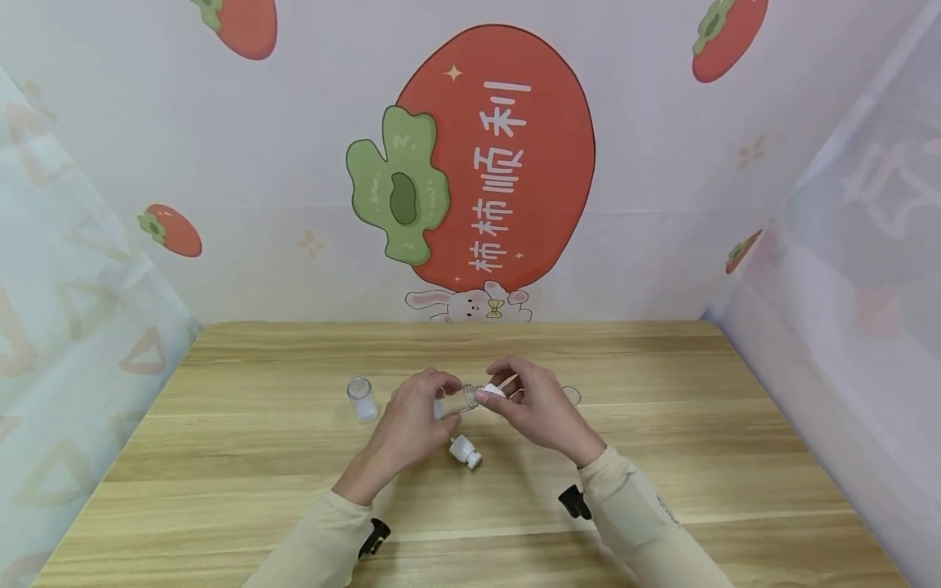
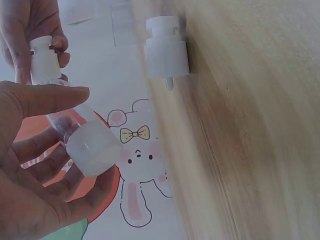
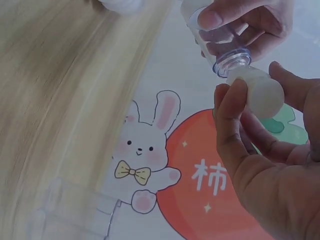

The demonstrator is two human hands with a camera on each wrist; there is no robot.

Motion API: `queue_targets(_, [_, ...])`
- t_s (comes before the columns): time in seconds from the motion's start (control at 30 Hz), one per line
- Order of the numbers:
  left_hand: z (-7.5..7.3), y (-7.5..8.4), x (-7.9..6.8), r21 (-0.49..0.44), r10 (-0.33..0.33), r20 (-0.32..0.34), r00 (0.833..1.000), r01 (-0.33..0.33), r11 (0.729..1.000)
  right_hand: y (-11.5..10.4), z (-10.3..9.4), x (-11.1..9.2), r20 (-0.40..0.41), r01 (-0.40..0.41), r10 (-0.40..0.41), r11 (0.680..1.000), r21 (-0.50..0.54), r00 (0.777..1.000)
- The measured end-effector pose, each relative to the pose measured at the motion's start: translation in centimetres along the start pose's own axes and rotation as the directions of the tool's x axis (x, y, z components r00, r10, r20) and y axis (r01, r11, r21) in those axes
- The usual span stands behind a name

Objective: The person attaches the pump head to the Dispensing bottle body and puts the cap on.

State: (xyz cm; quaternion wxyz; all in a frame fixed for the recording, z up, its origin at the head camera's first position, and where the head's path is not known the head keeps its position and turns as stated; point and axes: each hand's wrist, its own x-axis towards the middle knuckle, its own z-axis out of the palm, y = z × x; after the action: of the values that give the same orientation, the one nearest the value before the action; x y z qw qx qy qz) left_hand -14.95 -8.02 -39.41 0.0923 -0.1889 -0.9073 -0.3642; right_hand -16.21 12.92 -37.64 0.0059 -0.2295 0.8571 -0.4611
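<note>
My left hand (image 1: pixel 415 416) grips a small clear bottle (image 2: pixel 94 147) with a milky white lower end, tilted so that its neck points toward the right hand. At the neck, my right hand (image 1: pixel 542 408) pinches a white pump head (image 3: pixel 265 95) between thumb and fingers. The pump head meets the bottle mouth; whether it is threaded on cannot be told. On the table just below the hands lies a second white pump head (image 1: pixel 465 452), its short nozzle tube showing in the left wrist view.
Left of the hands a second clear bottle (image 1: pixel 362 400) with white in its lower part stands on the wooden table (image 1: pixel 257 474). A transparent piece, perhaps a cap (image 1: pixel 571 395), lies beyond the right hand. A printed cloth (image 1: pixel 294 163) hangs behind the table.
</note>
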Motion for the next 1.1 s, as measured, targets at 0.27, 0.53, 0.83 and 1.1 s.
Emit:
queue_targets(0.27, [-0.23,-0.11,0.02,-0.016,-0.014,0.001,1.000,0.014,1.000,-0.25,-0.12,0.02,-0.066,-0.028,0.028,1.000,-0.004,0.997])
queue_targets(0.53, [-0.30,-0.19,0.00,-0.018,-0.022,0.000,1.000,0.022,1.000,-0.13,-0.43,0.01,-0.086,-0.018,0.014,0.999,-0.041,0.996])
queue_targets(0.83, [-0.45,-0.12,-0.04,-0.030,-0.022,0.009,1.000,0.022,0.999,-0.20,-0.62,0.02,-0.082,0.002,-0.007,0.998,-0.062,0.997])
queue_targets(1.1, [-0.47,-0.13,-0.01,-0.015,-0.006,0.011,1.000,0.007,1.000,-0.19,-0.59,-0.05,-0.077,0.041,-0.044,0.998,-0.038,0.996])
